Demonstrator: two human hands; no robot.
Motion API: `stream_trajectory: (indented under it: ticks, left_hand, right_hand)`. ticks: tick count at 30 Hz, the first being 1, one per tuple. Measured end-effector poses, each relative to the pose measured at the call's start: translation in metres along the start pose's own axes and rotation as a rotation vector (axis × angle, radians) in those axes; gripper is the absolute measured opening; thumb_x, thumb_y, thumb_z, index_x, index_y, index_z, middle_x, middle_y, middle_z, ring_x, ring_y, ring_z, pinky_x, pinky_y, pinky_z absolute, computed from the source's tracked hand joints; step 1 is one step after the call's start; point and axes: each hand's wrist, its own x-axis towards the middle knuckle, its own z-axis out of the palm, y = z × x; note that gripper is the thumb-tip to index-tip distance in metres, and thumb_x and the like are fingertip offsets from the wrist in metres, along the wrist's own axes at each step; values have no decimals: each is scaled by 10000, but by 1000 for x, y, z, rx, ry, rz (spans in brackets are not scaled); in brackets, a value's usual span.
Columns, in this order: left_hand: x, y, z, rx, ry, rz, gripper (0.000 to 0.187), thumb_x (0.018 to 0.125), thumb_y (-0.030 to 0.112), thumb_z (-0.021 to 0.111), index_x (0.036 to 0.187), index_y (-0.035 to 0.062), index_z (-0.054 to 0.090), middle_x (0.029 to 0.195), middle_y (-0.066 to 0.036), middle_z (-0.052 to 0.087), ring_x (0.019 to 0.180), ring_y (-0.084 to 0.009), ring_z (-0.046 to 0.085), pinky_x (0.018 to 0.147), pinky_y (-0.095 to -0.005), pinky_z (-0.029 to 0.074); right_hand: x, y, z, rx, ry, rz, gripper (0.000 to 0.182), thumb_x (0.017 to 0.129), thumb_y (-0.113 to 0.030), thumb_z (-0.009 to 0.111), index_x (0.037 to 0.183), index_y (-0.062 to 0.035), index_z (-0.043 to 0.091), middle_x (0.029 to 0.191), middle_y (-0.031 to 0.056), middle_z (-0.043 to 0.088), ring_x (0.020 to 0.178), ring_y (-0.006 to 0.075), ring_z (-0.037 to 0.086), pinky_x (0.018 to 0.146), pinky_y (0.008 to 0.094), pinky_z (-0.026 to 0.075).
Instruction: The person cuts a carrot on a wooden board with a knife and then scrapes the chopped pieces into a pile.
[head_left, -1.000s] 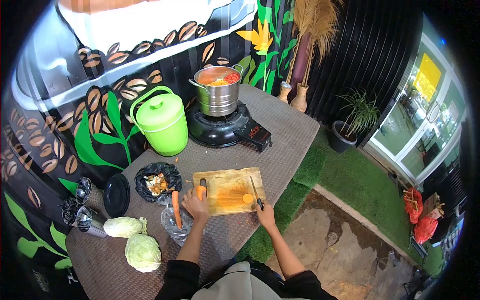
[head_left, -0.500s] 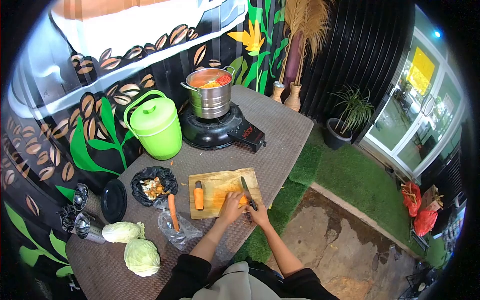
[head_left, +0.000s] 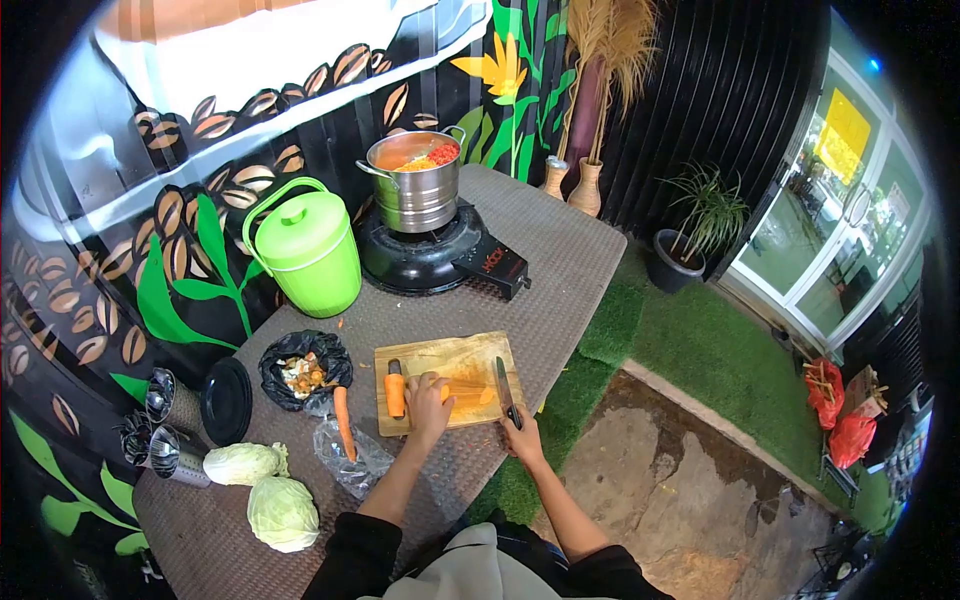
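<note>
Hands apart over cutting board (head_left: 445,360): left hand (head_left: 428,398) pressed on carrot piece (head_left: 470,392) mid-board, right hand (head_left: 522,434) clamped on knife (head_left: 503,388), blade lying just beside that piece. Second carrot chunk (head_left: 395,393) at board's left edge, on desk (head_left: 560,270).

The left hand (head_left: 428,398) covers part of the orange piece beneath it on the cutting board (head_left: 447,358); the knife (head_left: 503,384) handle is buried in the right hand (head_left: 522,436); contents of the black bag (head_left: 303,368), left of both hands, are too small to tell.
</note>
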Motion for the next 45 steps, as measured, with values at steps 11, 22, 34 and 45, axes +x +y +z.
stream_trajectory:
  ticks: [11,22,34,45]
  left_hand:
    - [6,23,52,-385,-194,73,291,759,173,743,962,-27,685,961,-186,648,971,-352,578,850,-407,470]
    - [14,13,76,-550,-38,-340,184,733,80,750,854,-51,703,743,-182,687,667,-270,680,626,-326,534]
    - [7,6,58,-266,-3,-58,274,755,277,749,972,109,742,883,-66,662,872,-238,602,740,-358,489]
    - [4,20,42,-199,-102,-97,274,842,260,663,1090,148,698,882,-53,592,844,-225,610,707,-361,492]
  right_hand:
    - [4,9,0,-351,199,-301,288,931,-274,532,955,13,548,567,103,558,477,196,568,469,346,431]
    - [-6,-22,11,-495,119,-186,290,937,-244,504,1030,30,523,837,302,623,832,479,599,700,525,464]
    - [-5,-47,23,-833,37,-213,293,952,-245,475,975,47,489,776,298,626,770,484,614,670,532,500]
    - [-5,-59,26,-985,-14,-171,291,956,-242,456,955,48,473,756,289,632,753,448,640,679,508,521]
